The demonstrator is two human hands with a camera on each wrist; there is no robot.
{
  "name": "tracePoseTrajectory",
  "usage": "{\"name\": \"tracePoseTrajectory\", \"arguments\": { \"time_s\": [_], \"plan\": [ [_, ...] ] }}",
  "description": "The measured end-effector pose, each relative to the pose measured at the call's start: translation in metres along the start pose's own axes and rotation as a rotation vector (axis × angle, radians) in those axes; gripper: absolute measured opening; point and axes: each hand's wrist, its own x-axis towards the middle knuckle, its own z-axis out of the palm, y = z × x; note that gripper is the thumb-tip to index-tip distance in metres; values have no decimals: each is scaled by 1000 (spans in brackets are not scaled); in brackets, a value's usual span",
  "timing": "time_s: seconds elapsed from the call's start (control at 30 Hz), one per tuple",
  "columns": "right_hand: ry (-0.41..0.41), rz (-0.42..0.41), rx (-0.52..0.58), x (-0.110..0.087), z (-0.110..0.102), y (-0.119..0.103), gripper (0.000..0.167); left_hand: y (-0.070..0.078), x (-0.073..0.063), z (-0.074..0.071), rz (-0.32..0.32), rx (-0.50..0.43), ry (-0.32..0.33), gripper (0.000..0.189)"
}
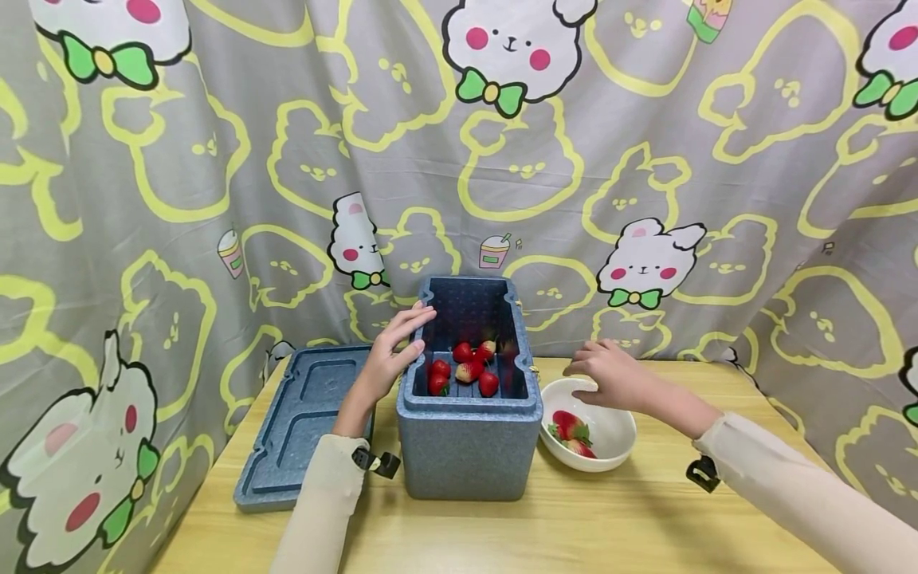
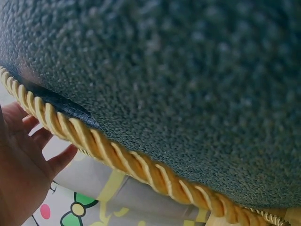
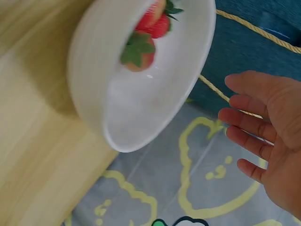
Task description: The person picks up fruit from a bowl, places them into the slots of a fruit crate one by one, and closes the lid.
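A blue-grey foam box (image 1: pixel 469 454) stands uncovered at mid-table, with several strawberries (image 1: pixel 469 371) on its floor. My left hand (image 1: pixel 387 351) rests on the box's left rim, fingers reaching along the edge. In the left wrist view, that hand (image 2: pixel 28 165) shows beside a twisted yellow rope (image 2: pixel 136 167) on the box's side. A white bowl (image 1: pixel 606 430) sits right of the box and holds a few strawberries (image 1: pixel 571 430) with green leaves. Above the bowl's far rim is my right hand (image 1: pixel 610 375), its fingers loosely bent with nothing in them; the right wrist view shows the empty palm (image 3: pixel 277 127).
The box's blue-grey lid (image 1: pixel 287 446) lies flat on the wooden table (image 1: pixel 459 538) to the left, under the left forearm. A patterned grey curtain (image 1: pixel 531 199) hangs right behind the table and down both sides.
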Motion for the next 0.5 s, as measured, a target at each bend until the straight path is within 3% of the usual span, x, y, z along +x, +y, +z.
{"name": "tracePoseTrajectory", "arguments": {
  "time_s": [0.5],
  "plan": [
    [-149,-9,79,-7,24,-10,34,-1,-1,0,-3,3,2,47]
  ]
}}
